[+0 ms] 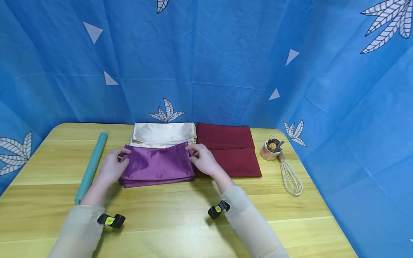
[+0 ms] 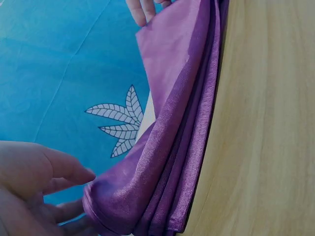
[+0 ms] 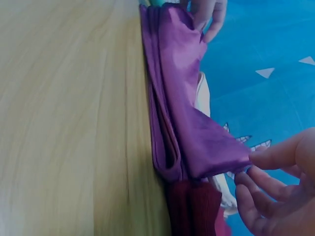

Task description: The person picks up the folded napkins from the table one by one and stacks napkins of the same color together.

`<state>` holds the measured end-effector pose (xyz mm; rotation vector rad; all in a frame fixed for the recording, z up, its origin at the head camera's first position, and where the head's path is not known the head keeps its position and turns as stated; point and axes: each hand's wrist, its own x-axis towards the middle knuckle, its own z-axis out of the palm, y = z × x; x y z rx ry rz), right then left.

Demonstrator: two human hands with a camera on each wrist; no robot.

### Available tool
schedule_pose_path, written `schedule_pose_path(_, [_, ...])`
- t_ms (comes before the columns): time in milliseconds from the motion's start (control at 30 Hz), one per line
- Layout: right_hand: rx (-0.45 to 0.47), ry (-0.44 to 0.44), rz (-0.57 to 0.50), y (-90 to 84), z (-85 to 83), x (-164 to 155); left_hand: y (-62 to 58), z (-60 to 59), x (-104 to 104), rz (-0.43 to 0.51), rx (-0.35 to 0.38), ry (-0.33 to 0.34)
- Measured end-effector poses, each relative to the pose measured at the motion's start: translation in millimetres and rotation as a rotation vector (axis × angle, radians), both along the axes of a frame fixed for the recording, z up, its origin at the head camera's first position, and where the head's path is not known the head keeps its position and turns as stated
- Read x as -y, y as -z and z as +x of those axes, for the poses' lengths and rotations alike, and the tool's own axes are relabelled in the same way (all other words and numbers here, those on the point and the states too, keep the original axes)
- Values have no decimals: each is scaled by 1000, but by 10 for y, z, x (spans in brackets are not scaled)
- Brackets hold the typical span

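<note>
A folded, shiny purple cloth (image 1: 158,165) lies in several layers near the middle of the table. At its upper right corner my right hand (image 1: 204,161) pinches the top layer between thumb and fingers. That corner is lifted off the stack, plain in the right wrist view, where the cloth (image 3: 182,98) rises to the fingertips (image 3: 258,158). My left hand (image 1: 111,166) grips the upper left corner, its fingers (image 2: 74,172) around the folded edge in the left wrist view. Behind the purple cloth lies a folded cream satin cloth (image 1: 164,133), partly covered by it.
Folded dark red cloth (image 1: 229,150) lies right beside the purple one. A teal roll (image 1: 91,166) lies lengthwise at left, by the left forearm. Toward the right edge of the wooden table (image 1: 167,222) stand a small decorated pot (image 1: 268,153) and a wire whisk (image 1: 292,177).
</note>
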<state>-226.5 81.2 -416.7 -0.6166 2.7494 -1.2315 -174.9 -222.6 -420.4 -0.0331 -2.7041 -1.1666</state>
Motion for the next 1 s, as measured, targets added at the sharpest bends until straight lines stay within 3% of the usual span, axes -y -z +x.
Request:
schedule_pose_path(167, [-35,-14,43,-41,67,-87,-11,52,-105,-92,-109,-82])
schedule_pose_path(333, [-40,-24,63,-62,133,-208,-6,62,-309,-62,-166,-19])
schedule_pose_path(733, [-70,14,74,5,129,-625,64,-2,-909,176,27,218])
schedule_pose_path(1000, [-56,82,100,22,106,-979,172,-34,-1319,324,145,330])
